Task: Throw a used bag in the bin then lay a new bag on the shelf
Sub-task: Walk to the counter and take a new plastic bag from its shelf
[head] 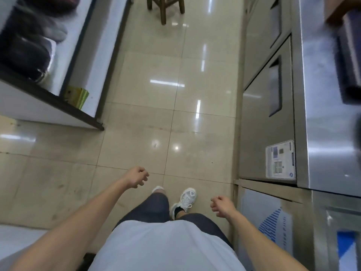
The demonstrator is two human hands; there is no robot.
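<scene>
Above tiled floor (148, 98), left hand (136, 178) and right hand (221, 207) seen well apart, both loosely curled, nothing held; shelf (58, 98) at left.

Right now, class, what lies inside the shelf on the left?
The shelf holds blurred dark bags and a grey one; lower down, a green-yellow packet. Whatever is behind them is hidden.

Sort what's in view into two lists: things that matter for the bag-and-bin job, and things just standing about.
For the job:
left hand, loosely curled, holding nothing
right hand, loosely curled, holding nothing
shelf
No bag or bin in view.

Standing about:
wooden stool
steel cabinet
green packet
</scene>
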